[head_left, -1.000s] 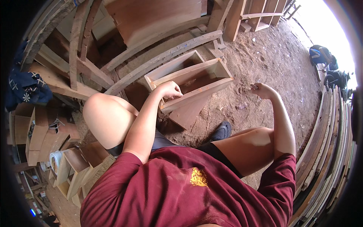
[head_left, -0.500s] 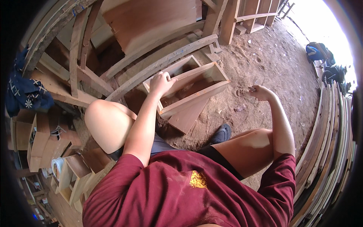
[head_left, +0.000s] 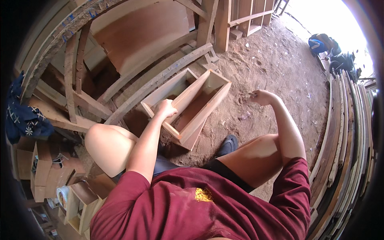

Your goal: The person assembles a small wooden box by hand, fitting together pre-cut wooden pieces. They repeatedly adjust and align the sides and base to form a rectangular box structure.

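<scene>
My left hand (head_left: 166, 109) is closed over the shared middle edges of two open wooden drawer boxes, near their left end. The front drawer box (head_left: 207, 111) is tilted and shows its brown bottom. Close behind it lies the second drawer box (head_left: 163, 90). A flat brown board (head_left: 195, 138) shows partly from under the front box. To the right, over the dirt floor, my right hand (head_left: 265, 98) is raised with its fingers pinched together. A small dark tip (head_left: 253, 95) sticks out of the pinch, too small to name.
A curved wooden frame (head_left: 160, 82) stands behind the boxes. Stacked long boards (head_left: 340, 140) line the right side. Cardboard boxes (head_left: 56, 176) and a pale wooden cabinet (head_left: 80, 206) are at the lower left. A dark patterned cloth (head_left: 28, 116) hangs at far left.
The front drawer box has turned and tilted, its left end nearer me, with my left hand on its edge. My right hand stays raised and pinched. The view has shifted slightly.
</scene>
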The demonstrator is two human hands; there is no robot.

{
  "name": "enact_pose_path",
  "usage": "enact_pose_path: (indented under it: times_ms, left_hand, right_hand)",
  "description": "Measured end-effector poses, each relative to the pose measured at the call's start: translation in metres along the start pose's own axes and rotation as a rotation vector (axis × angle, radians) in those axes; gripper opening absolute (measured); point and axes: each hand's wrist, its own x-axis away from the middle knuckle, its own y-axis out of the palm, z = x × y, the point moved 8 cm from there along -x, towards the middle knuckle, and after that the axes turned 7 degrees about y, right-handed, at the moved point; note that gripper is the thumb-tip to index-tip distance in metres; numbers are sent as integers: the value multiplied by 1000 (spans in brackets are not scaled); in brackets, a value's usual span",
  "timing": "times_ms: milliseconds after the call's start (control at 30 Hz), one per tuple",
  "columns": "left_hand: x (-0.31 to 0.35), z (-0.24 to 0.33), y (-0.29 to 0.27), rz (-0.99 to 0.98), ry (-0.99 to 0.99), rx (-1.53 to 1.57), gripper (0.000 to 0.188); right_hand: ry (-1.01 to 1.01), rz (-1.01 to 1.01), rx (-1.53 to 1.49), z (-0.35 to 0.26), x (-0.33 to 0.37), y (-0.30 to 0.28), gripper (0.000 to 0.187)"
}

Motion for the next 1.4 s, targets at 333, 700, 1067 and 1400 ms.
enact_pose_path:
  times_ms: [333, 700, 1067, 1400]
  left_hand:
    - [56, 29, 33, 0, -129, -6, 35]
    - [16, 20, -5, -188, -166, -17, 83]
    - [-66, 32, 52, 254, 15, 543, 83]
    - [-58, 22, 46, 109, -37, 647, 63]
  right_hand:
    - [139, -48, -145, 18, 20, -7, 44]
    - [98, 17, -414, -62, 47, 10, 29]
    - [-66, 259, -781, -116, 43, 119, 12]
    - [175, 451, -1068, -152, 3, 152, 16]
